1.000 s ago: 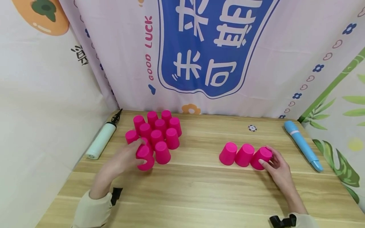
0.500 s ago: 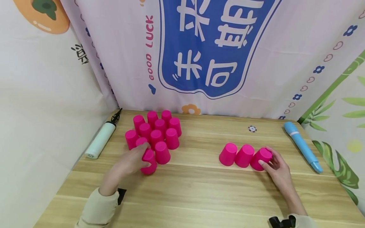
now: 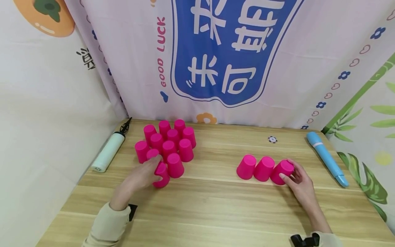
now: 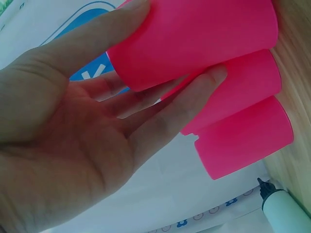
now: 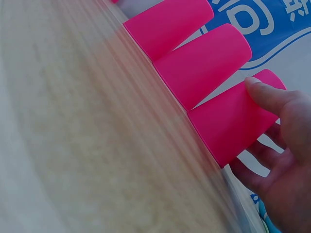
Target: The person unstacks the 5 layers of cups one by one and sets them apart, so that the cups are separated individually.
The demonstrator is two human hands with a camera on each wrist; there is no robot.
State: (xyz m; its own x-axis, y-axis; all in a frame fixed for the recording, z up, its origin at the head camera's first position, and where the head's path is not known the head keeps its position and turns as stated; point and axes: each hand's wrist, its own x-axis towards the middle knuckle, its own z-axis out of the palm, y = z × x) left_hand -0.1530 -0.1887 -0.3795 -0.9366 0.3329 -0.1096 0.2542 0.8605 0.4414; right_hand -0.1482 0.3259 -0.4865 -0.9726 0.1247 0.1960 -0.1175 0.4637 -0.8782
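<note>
In the head view, my left hand (image 3: 142, 175) grips a pink cup (image 3: 163, 177), upside down at the near left corner of a cluster of pink cups (image 3: 169, 148). The left wrist view shows the thumb and fingers around this cup (image 4: 204, 41), with two more cups (image 4: 248, 136) behind it. On the right, my right hand (image 3: 301, 185) holds the rightmost cup (image 3: 281, 171) of a row of three inverted ones. Its thumb lies on the cup's near side and the fingers pass behind. The middle cup (image 3: 264, 168) and the left cup (image 3: 246, 167) stand beside it.
A pale green hand pump (image 3: 108, 151) lies at the table's left edge. Toward the right edge is a blue tube-shaped object (image 3: 327, 158). A small round chip (image 3: 272, 139) lies near the back. Printed cloth (image 3: 142, 85) hangs behind and at both sides of the wooden table (image 3: 210, 209).
My left hand and its cup have shifted slightly to the right and nearer me, away from the cup behind. The right hand has stayed on its cup.
</note>
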